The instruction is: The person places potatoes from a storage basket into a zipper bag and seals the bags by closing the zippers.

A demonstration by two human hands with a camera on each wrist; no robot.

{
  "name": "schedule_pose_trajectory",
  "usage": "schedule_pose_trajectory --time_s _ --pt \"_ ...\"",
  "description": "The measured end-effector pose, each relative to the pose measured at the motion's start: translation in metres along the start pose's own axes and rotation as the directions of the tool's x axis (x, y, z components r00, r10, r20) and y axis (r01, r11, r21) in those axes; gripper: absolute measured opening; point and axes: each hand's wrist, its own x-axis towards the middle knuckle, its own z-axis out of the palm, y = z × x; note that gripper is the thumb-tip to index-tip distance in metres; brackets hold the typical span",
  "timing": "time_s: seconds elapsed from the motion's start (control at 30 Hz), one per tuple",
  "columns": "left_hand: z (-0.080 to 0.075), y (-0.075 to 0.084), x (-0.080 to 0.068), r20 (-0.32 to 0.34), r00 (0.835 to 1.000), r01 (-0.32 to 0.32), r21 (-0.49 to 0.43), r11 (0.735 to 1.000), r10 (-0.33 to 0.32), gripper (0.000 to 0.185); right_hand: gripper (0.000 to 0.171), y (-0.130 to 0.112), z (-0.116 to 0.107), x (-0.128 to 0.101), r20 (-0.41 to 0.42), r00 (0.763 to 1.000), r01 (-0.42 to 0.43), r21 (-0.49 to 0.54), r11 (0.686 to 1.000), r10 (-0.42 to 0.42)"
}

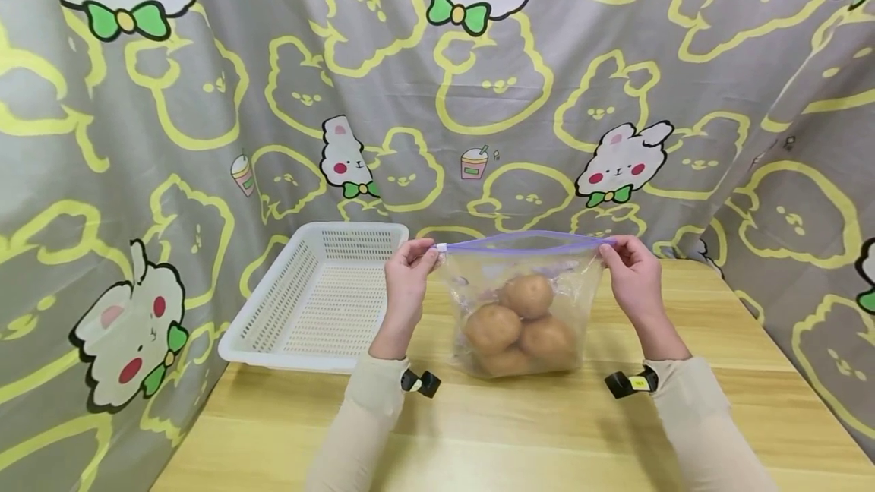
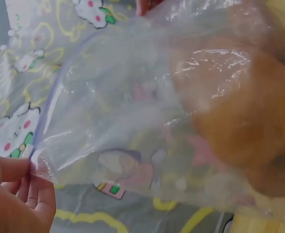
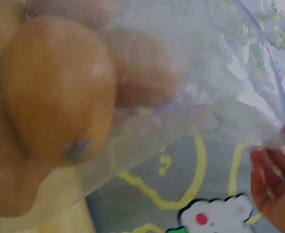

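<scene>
A clear slider zip bag (image 1: 519, 257) with a purple-edged mouth stands upright over the wooden table, its two rims parted. Several round, smooth brown fruits or vegetables (image 1: 494, 328) are heaped in its lower part. My left hand (image 1: 408, 277) pinches the left top corner, right beside the small white slider (image 1: 440, 247). At the opposite top corner, my right hand (image 1: 633, 275) holds the edge between thumb and fingers. In the right wrist view, one brown piece (image 3: 60, 87) has a dark spot at its end.
Left of the bag, a white perforated plastic basket (image 1: 232, 348) sits on the wooden table (image 1: 492, 439). A grey curtain (image 1: 383, 82) with cartoon prints surrounds the back and sides. Each wrist wears a black camera strap.
</scene>
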Motion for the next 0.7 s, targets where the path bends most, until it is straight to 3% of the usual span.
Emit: schedule_pose_trajectory --time_s 0.07,0.17,0.27,0.37,0.57,0.7 --pt "0.004 0.0 -0.003 0.007 1.0 -0.001 -0.043 0.999 0.002 0.016 0.019 -0.005 0.002 0.0 -0.036 0.998 0.048 -0.078 0.996 -0.051" --pt "0.008 0.001 -0.007 0.007 1.0 -0.02 -0.046 0.999 0.02 0.014 0.026 -0.016 0.009 -0.003 -0.07 0.966 0.232 -0.176 0.957 -0.248" --pt "0.012 0.001 -0.01 -0.003 0.999 -0.043 -0.045 0.998 0.043 0.011 0.028 -0.027 0.023 -0.008 -0.063 0.881 0.449 -0.198 0.871 -0.469" --pt "0.015 0.001 -0.011 -0.012 0.998 -0.069 -0.039 0.997 0.069 0.009 0.028 -0.038 0.04 -0.015 -0.001 0.793 0.6 -0.175 0.78 -0.61" --pt "0.019 -0.001 -0.012 -0.048 0.992 -0.117 0.032 0.993 0.118 0.007 0.022 -0.062 0.075 -0.024 0.246 0.671 0.739 -0.16 0.654 -0.699" --pt "0.022 -0.002 -0.013 -0.049 0.989 -0.138 0.052 0.989 0.14 0.009 0.023 -0.079 0.093 -0.023 0.389 0.624 0.776 -0.204 0.597 -0.678"
